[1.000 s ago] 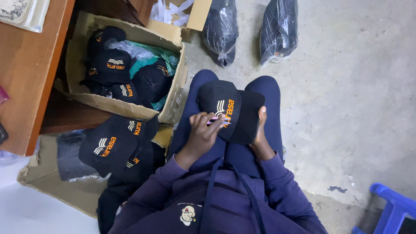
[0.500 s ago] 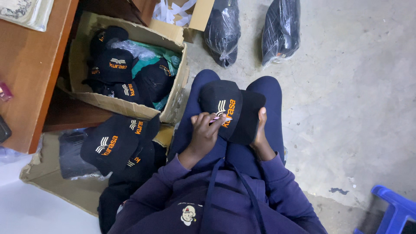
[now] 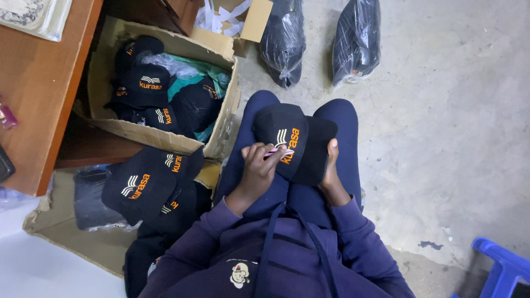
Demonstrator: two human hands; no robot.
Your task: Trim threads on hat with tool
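Cap: we see a black cap [image 3: 292,140] with orange and white embroidery lying on our lap, centre of view.
Left hand: our left hand [image 3: 258,168], at 9 o'clock of the cap, pinches a small pink tool [image 3: 277,152] against the embroidery.
Right hand: our right hand [image 3: 330,168], at 3 o'clock, grasps the cap's edge.
Box: a cardboard box [image 3: 221,132] of black caps sits at 10 o'clock.
Pile: more caps [image 3: 146,185] lie at 8 o'clock.
Bags: two wrapped bundles [image 3: 282,41] lie at 12 o'clock.
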